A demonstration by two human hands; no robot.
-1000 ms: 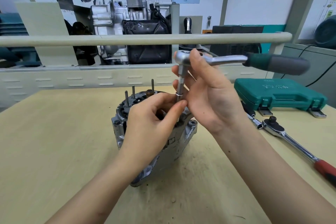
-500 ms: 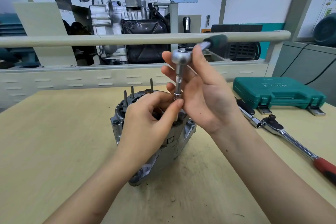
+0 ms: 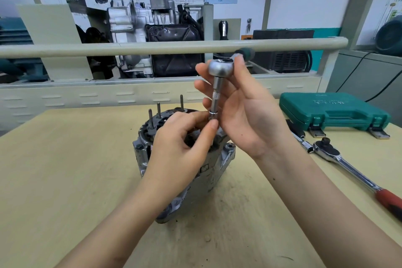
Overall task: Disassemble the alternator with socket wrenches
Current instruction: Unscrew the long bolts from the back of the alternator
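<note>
Item: alternator (image 3: pixel 185 172), stood on the wooden bench (image 3: pixel 65 180) at picture centre, three studs (image 3: pixel 158 111) rising from its rear face at 11 o'clock of the housing

Step in hand, as judged: a fastener on the rear face is being worked with the green-handled ratchet (image 3: pixel 220 67); the socket (image 3: pixel 214 113) on its long extension is seated at the housing's 1 o'clock edge. The fastener itself is hidden by fingers

Right hand (image 3: pixel 245 111): palm turned to the viewer, fingers curled behind the extension, thumb laid beside the ratchet head; the tool is held upright, handle pointing away toward 1 o'clock

Left hand (image 3: pixel 180 143): draped over the housing top, thumb and forefinger pinched on the socket tip to steady it

Next move, as judged: the socket kept square on the fastener while the handle is swung; slipping off is the risk

Also present: second ratchet, red-handled (image 3: pixel 348 167), at 3 o'clock; closed green tool case (image 3: pixel 332 111) at 2 o'clock
</note>
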